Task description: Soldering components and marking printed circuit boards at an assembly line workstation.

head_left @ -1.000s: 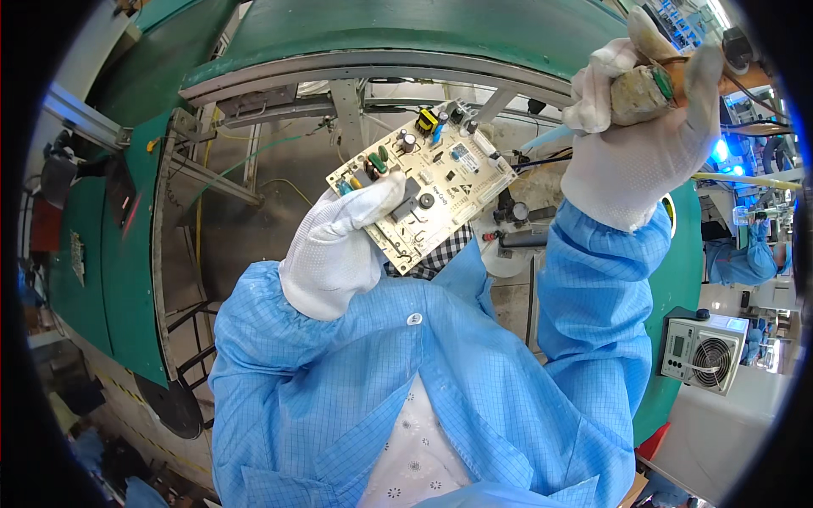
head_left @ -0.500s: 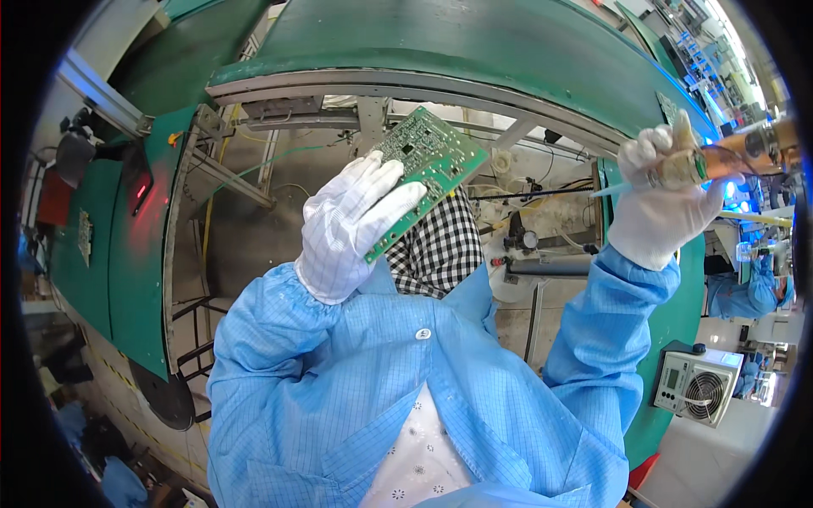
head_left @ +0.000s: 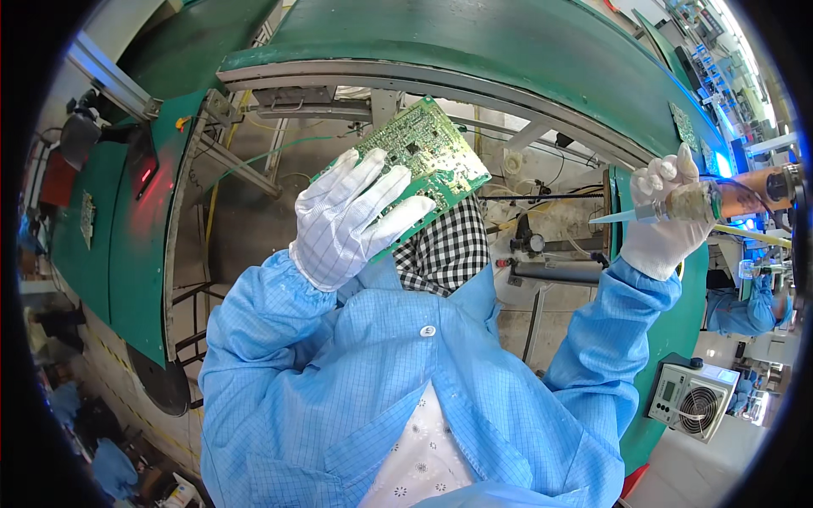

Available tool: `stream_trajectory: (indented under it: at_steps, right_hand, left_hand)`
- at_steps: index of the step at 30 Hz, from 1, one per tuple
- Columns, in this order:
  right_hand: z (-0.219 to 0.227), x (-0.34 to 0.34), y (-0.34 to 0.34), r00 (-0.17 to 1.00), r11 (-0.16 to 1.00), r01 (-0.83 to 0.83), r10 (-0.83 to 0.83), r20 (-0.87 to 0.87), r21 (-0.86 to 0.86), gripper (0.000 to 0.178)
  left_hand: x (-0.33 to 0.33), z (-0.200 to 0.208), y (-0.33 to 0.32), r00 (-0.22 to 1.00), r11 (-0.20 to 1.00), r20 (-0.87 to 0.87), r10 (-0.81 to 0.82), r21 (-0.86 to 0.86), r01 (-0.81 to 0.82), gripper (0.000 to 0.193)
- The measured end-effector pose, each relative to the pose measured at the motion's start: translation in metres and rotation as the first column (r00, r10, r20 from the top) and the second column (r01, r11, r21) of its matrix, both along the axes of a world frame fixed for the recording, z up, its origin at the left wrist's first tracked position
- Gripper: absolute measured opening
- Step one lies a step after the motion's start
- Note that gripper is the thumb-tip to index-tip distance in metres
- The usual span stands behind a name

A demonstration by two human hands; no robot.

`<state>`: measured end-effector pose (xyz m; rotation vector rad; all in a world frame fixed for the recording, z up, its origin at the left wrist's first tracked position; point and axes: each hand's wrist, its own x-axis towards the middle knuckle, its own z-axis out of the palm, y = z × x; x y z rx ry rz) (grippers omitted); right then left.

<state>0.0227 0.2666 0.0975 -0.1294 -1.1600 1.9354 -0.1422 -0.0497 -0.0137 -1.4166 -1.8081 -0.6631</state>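
A green circuit board [head_left: 445,161], crowded with small parts, is held up at a slant over my lap. My white-gloved left hand [head_left: 351,216] grips it at its lower left, the fingers lying across its face and hiding that part. Out to the right, my gloved right hand [head_left: 665,245] is closed on a glue dispenser [head_left: 741,195] with a copper-coloured barrel. Its tapered pale blue nozzle [head_left: 625,215] points left toward the board, well apart from it. The barrel hides part of the right hand's grip.
A long green bench [head_left: 423,38] runs across the far side. On the left, another green bench [head_left: 131,279] carries a small board [head_left: 87,218]. Another circuit board [head_left: 682,125] lies at far right. A white fan unit [head_left: 693,398] stands at right; a person in blue [head_left: 743,309] is beyond.
The circuit board has tilted so its face catches more light. My right hand has shifted slightly right and down, and more of the nozzle shows in front of it.
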Motion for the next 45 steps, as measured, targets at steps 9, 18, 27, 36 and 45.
stream_trajectory:
  at_steps: [9, 18, 27, 36, 45]
  right_hand:
    - [-0.021, 0.007, 0.035, 0.992, 0.996, -0.032, 0.042, 0.119, -0.082, 0.062]
    - [-0.039, 0.003, 0.058, 0.949, 0.994, -0.061, 0.085, 0.304, -0.087, 0.074]
    - [-0.037, -0.018, 0.034, 0.875, 0.996, 0.079, -0.088, 0.476, 0.039, 0.067]
    - [-0.033, -0.042, 0.046, 0.491, 0.714, -0.02, -0.603, 0.629, 0.7, 0.053]
    - [-0.077, -0.067, 0.135, 0.446, 0.213, -0.181, -0.852, 0.273, 0.96, 0.032]
  left_hand:
    - [-0.003, -0.005, -0.007, 0.996, 0.999, -0.066, 0.053, -0.004, -0.054, 0.03]
    - [-0.013, -0.003, -0.014, 0.986, 0.998, -0.161, 0.052, -0.028, -0.057, 0.033]
    - [-0.028, -0.005, -0.019, 0.99, 0.996, -0.142, 0.018, -0.086, -0.031, 0.033]
    - [-0.075, 0.021, -0.023, 0.98, 0.999, -0.198, 0.027, -0.029, -0.034, 0.032]
    - [-0.234, 0.047, -0.053, 0.938, 0.855, 0.185, 0.293, 0.387, -0.344, 0.047]
